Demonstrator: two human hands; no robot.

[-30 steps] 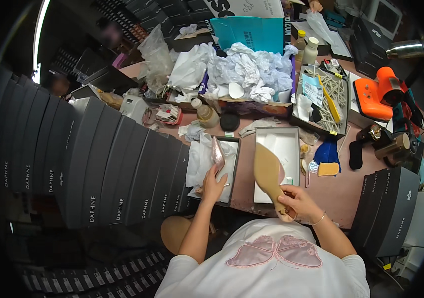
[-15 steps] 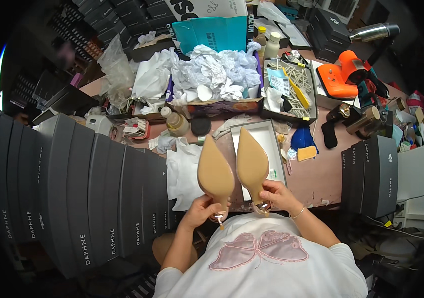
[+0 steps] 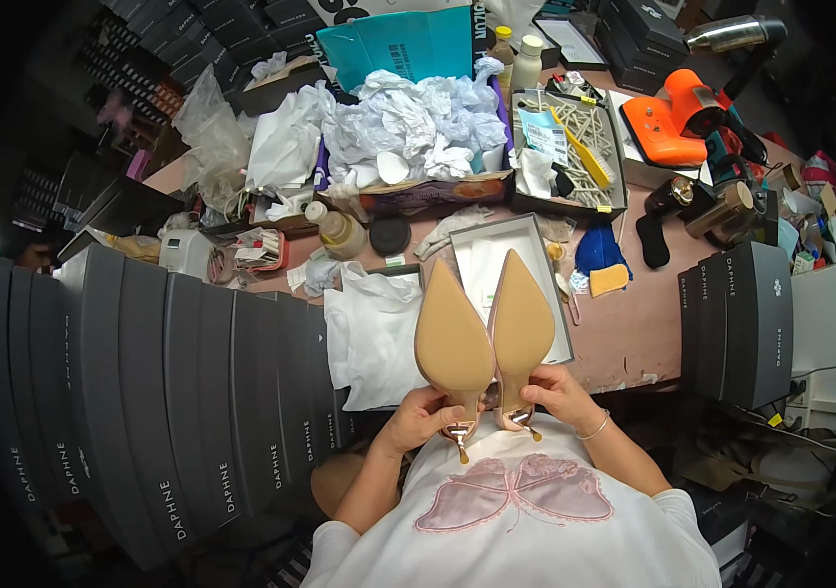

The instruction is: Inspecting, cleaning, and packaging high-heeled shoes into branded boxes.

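Note:
Two pointed beige high-heeled shoes are held side by side, tan soles facing up, toes pointing away from me. My left hand (image 3: 421,416) grips the left shoe (image 3: 451,338) at its heel end. My right hand (image 3: 557,392) grips the right shoe (image 3: 521,328) the same way. Both thin metal-tipped heels point down toward my chest. An open grey shoebox (image 3: 469,245) lined with white paper lies on the pink table just beyond the toes.
A row of dark grey shoeboxes (image 3: 193,372) stands at my left, and two more (image 3: 741,314) at the right. A box of crumpled white tissue paper (image 3: 418,127), a tray of tools (image 3: 575,147), bottles and an orange heat gun (image 3: 678,122) crowd the far table (image 3: 634,323).
A second ago each hand held one shoe apart, turned at different angles. Now both shoes are side by side with soles up, and my view has tipped down and moved closer.

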